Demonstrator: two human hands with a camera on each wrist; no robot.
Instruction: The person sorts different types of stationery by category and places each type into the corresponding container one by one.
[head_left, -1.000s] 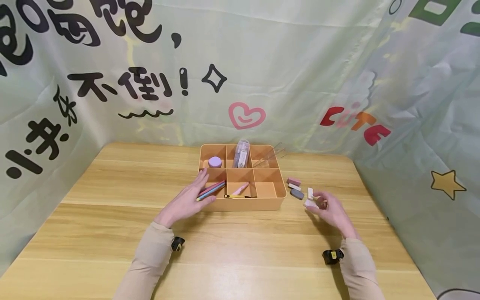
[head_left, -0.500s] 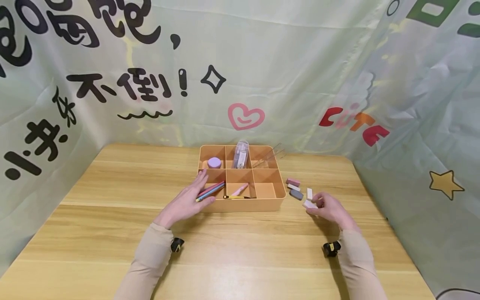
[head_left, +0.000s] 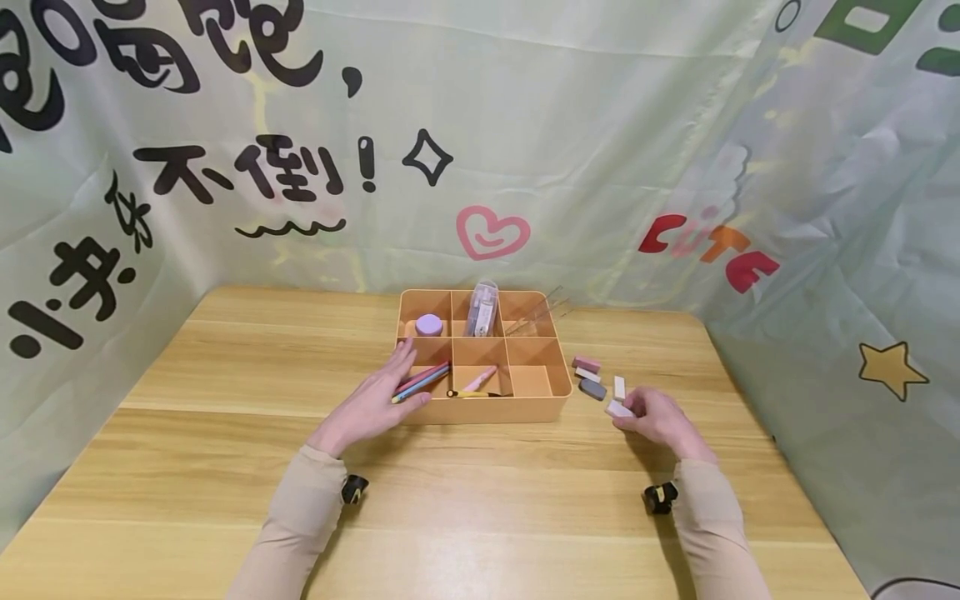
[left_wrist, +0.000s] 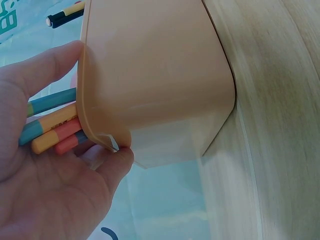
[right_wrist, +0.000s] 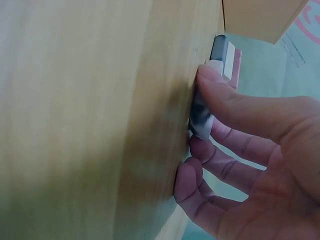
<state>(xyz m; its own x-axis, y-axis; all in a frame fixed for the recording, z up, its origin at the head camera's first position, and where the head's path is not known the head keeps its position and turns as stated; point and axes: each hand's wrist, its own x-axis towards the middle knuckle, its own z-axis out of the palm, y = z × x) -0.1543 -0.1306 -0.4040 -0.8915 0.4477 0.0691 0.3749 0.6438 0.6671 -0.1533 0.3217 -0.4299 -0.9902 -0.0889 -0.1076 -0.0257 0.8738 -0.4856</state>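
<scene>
Okay, right hand (head_left: 660, 417) has thumb and fingertips clamped on a white block (head_left: 618, 409), low at the tabletop (head_left: 487, 517). Just beyond the grip, a second white block (head_left: 619, 387); farther left, a gray block (head_left: 592, 389) and a pink block (head_left: 587, 364), then the orange organizer (head_left: 502, 411). Tabletop runs nearward from the grip, and rightward to its edge, well apart. Left hand (head_left: 371, 402) rests spread over the organizer's near-left corner. Versus a second ago: right fingertips lower, closer to thumb; left hand and organizer same.
</scene>
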